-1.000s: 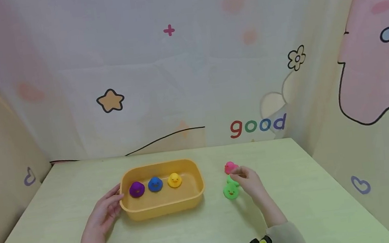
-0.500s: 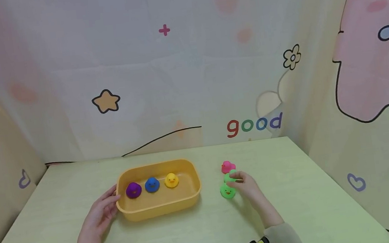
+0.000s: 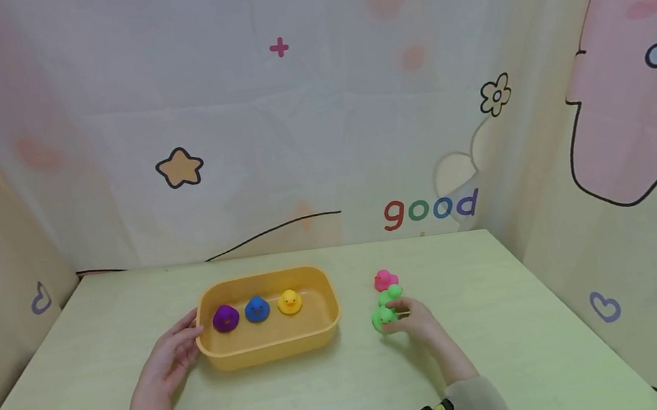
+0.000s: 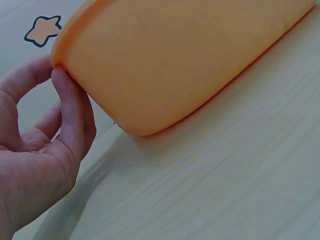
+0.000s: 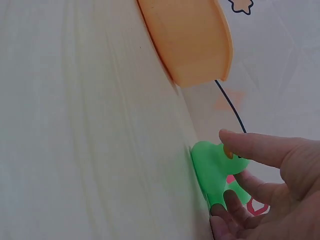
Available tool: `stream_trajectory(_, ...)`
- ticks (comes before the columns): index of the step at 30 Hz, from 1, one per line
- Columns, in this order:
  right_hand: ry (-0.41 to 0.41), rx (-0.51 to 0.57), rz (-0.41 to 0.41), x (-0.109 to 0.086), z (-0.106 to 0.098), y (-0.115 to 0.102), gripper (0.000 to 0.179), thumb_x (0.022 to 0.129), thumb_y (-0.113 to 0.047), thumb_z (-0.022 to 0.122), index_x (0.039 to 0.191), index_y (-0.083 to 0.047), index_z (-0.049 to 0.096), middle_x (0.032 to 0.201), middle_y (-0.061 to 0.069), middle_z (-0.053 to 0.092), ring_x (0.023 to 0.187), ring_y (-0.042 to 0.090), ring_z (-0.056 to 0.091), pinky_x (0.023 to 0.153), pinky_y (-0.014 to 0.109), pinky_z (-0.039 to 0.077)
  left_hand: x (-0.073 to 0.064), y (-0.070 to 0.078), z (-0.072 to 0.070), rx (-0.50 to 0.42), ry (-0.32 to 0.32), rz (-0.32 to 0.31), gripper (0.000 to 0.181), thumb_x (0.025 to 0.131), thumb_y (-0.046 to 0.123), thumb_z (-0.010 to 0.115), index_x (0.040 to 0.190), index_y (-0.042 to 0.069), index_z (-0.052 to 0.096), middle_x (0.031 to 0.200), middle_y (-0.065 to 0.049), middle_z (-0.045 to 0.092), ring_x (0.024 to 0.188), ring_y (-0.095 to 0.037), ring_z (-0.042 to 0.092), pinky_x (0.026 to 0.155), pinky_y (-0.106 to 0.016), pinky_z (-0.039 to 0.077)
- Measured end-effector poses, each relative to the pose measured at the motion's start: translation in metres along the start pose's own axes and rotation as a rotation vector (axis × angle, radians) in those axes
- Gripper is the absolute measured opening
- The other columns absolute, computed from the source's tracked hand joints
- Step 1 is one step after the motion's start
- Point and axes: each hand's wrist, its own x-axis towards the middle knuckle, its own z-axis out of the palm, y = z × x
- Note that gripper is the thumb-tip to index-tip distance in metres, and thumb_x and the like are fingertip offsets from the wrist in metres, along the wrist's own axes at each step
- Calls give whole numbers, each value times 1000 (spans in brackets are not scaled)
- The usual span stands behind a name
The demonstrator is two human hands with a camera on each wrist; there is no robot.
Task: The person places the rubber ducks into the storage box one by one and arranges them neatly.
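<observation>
At the left end of the yellow plastic tub [image 3: 273, 355], my left hand [image 3: 167, 365] pinches the rim between thumb and fingers. Purple [image 3: 226, 319], blue [image 3: 257, 309] and yellow [image 3: 289, 302] rubber ducks sit inside in a row. To the tub's right, my right hand [image 3: 422, 325] holds the head of the nearest green rubber duck [image 5: 211, 167], thumb by the orange beak and index finger on the opposite side. A second green duck [image 3: 393, 293] is right behind it, partly covered by the fingers. Beyond that stands a pink duck [image 3: 383, 280].
Everything stands on a pale wood-grain table [image 3: 328, 403]. A printed cloth backdrop [image 3: 319, 131] rises along its back edge, with more cloth at both sides. Each wrist wears a black camera strap.
My right hand has come down and toward the front, from beside the rear green duck to around the nearest green one. My left hand keeps its place at the tub.
</observation>
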Motion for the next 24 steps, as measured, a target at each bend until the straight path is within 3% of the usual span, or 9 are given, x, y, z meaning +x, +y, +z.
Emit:
stream_trajectory(8,1,-18,-68,2,-2,12,54,71,-11,84,119,3,61,108,19,60,100,31,54,86,41,46,-3,1,3,-1,-12,0,39,97,-3,50,99,30,72,100,10,68,89,-2,66,78,-15,53)
stream_trajectory(16,57,-60,-23,1,4,2,52,71,1,80,119,7,60,112,22,62,106,35,55,92,48,46,-4,1,2,-16,-9,12,39,97,-3,49,98,29,72,99,9,68,88,-2,66,77,-15,53)
stream_trajectory(24,77,-66,-38,6,7,11,46,74,1,79,117,6,61,110,23,64,105,35,58,92,50,47,-2,1,1,19,2,0,38,97,-1,51,98,31,71,101,11,68,89,-2,66,78,-15,53)
